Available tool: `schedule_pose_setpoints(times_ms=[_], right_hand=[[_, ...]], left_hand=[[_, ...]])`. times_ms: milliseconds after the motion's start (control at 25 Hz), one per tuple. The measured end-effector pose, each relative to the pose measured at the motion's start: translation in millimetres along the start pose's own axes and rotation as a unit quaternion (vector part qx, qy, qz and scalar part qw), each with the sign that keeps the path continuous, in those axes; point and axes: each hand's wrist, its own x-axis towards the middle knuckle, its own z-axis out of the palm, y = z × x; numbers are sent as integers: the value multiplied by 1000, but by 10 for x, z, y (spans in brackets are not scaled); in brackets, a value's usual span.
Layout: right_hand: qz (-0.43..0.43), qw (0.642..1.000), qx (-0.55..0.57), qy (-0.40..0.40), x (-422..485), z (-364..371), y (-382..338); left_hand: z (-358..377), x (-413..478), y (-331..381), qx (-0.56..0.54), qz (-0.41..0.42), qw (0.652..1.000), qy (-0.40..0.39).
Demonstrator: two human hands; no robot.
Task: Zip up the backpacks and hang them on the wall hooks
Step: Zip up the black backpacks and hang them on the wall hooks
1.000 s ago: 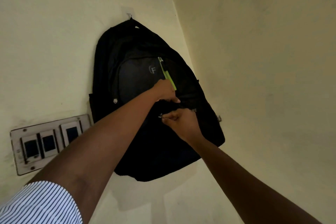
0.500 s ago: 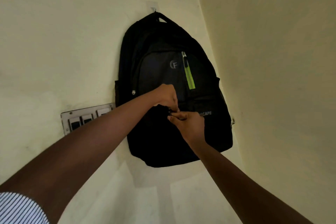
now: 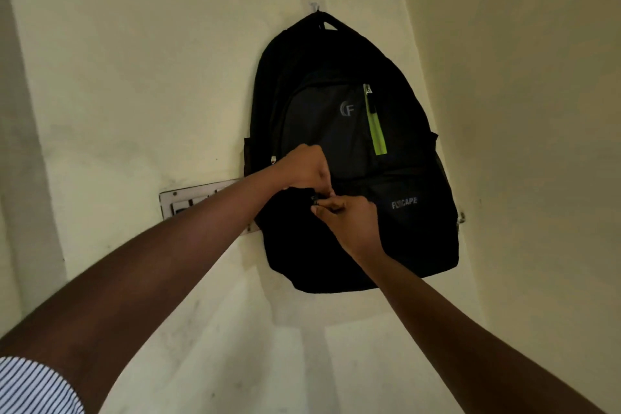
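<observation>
A black backpack (image 3: 353, 131) with a lime-green zip strip (image 3: 376, 131) hangs by its top loop from a small wall hook (image 3: 314, 6) in the room corner. My left hand (image 3: 302, 168) pinches the fabric of the lower front pocket at its left end. Just to the right and touching it, my right hand (image 3: 349, 218) is closed on a small dark zip pull (image 3: 316, 201) of that pocket. Another silver zip pull (image 3: 274, 159) dangles on the bag's left side.
A white switch panel (image 3: 188, 202) sits on the wall left of the bag, partly hidden by my left forearm. The adjoining wall (image 3: 521, 111) meets close to the bag's right side. A small metal piece (image 3: 463, 217) shows at the bag's right edge.
The view has shifted so the bag sits further right and higher. My right hand has travelled left along the lower pocket and now meets my left hand at its left end.
</observation>
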Motion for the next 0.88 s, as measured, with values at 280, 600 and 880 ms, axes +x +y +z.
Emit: schedule_pose_setpoints(times_ms=[280,600,880], right_hand=[[-25,996,-53,-67,154,164,-155],[80,992,-27,-93,-299,15,-173],[256,952,126,-109,-1186,-407,-396]], left_hand=[[-55,-43,-250,-147,-32,986,73],[216,-731,-126,-245,-50,958,141],[867,-1983,319,-492,-228,824,166]])
